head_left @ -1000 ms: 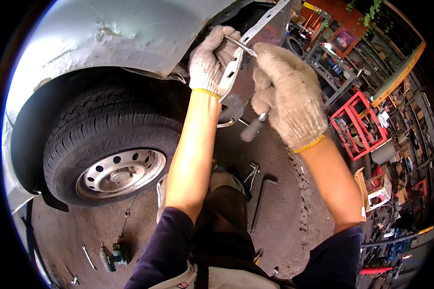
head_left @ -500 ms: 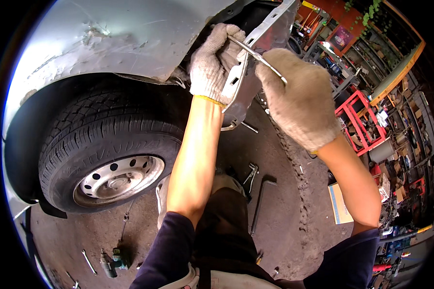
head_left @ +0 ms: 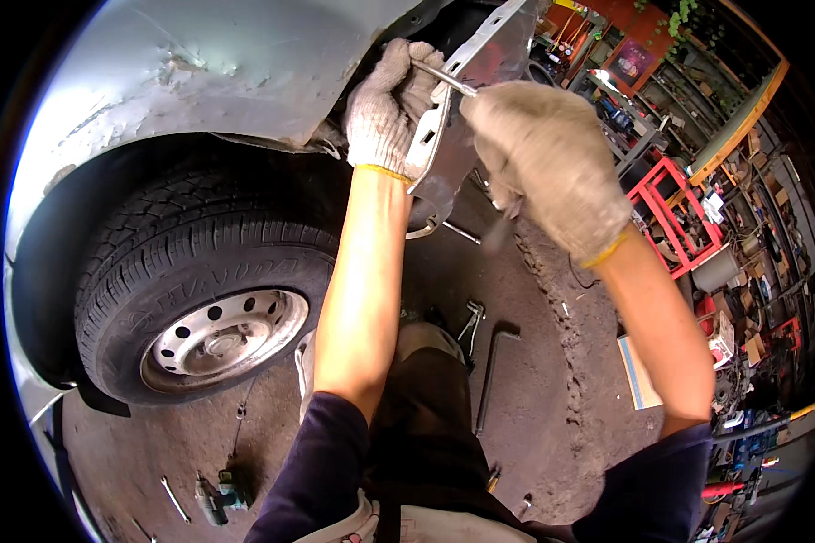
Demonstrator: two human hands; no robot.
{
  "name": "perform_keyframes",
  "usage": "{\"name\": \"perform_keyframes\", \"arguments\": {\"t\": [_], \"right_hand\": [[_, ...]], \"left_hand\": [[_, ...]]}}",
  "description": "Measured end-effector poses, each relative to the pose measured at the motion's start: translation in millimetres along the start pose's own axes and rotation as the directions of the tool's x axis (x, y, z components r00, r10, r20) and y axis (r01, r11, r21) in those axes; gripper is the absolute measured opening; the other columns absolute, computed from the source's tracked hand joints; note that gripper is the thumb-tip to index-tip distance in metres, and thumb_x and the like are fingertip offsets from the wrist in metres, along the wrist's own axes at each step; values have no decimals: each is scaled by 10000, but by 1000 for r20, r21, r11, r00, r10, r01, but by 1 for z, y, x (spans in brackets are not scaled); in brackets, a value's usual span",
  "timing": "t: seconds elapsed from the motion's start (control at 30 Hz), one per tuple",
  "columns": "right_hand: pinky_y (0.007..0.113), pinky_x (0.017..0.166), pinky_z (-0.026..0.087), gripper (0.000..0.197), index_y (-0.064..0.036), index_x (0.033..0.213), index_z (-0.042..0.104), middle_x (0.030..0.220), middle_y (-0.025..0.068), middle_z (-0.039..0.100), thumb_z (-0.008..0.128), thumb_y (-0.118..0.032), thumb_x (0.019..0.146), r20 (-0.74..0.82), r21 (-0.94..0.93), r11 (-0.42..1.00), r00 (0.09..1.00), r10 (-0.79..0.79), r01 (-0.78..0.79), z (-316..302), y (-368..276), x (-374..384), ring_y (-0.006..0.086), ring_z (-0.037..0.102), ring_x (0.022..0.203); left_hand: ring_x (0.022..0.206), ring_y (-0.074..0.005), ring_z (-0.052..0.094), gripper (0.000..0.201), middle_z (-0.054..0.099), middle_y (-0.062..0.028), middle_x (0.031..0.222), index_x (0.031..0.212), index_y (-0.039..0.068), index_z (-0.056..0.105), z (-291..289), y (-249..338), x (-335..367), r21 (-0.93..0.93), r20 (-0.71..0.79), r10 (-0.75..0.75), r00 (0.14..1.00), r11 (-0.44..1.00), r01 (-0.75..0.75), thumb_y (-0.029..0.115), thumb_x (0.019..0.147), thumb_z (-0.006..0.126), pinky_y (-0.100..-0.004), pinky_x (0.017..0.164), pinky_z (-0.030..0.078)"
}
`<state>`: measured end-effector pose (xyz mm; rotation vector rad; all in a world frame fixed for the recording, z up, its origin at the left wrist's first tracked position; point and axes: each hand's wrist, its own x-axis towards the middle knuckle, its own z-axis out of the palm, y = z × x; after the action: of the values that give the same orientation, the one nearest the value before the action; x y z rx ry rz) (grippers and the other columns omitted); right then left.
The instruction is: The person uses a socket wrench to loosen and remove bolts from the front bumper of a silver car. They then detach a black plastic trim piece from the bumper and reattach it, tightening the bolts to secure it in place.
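A slim metal wrench [head_left: 444,78] spans the gap between my two gloved hands at the edge of a car's grey body panel. My left hand [head_left: 388,113], in a white knit glove, curls around its far end, inside the opening beside the slotted metal flange [head_left: 428,136]. What the wrench's head sits on is hidden by those fingers. My right hand [head_left: 548,163], gloved and smeared by motion, closes over the near end of the handle.
To the left are the dented fender [head_left: 199,81] and a tyre on a steel wheel [head_left: 217,339]. On the floor lie a cordless power tool [head_left: 215,498], a spanner [head_left: 176,500], a bent bar [head_left: 493,376] and a ratchet [head_left: 471,328]. A red frame [head_left: 675,217] and cluttered shelves stand right.
My right hand has shifted slightly left and now covers the wrench's near end, which showed before. My left hand stays at the flange. The whole view has shifted a little.
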<state>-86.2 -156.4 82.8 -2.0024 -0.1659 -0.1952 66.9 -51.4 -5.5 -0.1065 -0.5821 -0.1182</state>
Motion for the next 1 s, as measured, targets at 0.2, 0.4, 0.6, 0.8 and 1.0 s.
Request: {"name": "perform_keyframes", "arguments": {"t": [0.2,0.4,0.6,0.8,1.0], "right_hand": [[360,590,511,92,-73,973,590,673,47,630,631,-155,965,565,-822,-364,553,-613,437,-15,-4,20,240,664,646],[237,451,384,212,3,1016,706,660,0,572,685,-204,976,-108,133,990,992,69,-54,8,-2,3,91,504,510],[241,443,384,228,7,1062,667,663,-11,548,669,-212,995,-70,-189,982,997,-20,6,-1,-9,5,84,494,503],[357,549,498,204,-15,1076,617,697,88,631,632,-201,995,494,-835,-137,619,-611,532,-18,1,24,223,625,570],[250,448,351,215,47,1037,677,714,19,586,660,-161,984,-11,285,956,997,75,-68,2,1,7,70,445,502]], "left_hand": [[897,-244,641,182,647,-123,952,1037,-23,587,2,-1,0,53,-77,23,997,998,-19,158,1055,589,-362,836,571],[866,-232,659,182,664,-135,966,1073,-38,604,5,0,-6,85,-50,-7,999,996,11,143,1052,602,-352,828,589],[936,-254,652,151,654,-146,992,1073,-28,573,7,0,-4,-7,-49,12,999,1000,-12,118,1048,601,-371,902,580],[880,-225,639,187,643,-132,958,1064,-46,585,4,1,-4,44,-84,7,996,999,-4,139,1053,602,-339,832,572],[913,-239,655,204,651,-148,978,1066,-52,585,6,-2,-6,71,-68,24,997,997,-19,150,1049,611,-339,851,585]]}}
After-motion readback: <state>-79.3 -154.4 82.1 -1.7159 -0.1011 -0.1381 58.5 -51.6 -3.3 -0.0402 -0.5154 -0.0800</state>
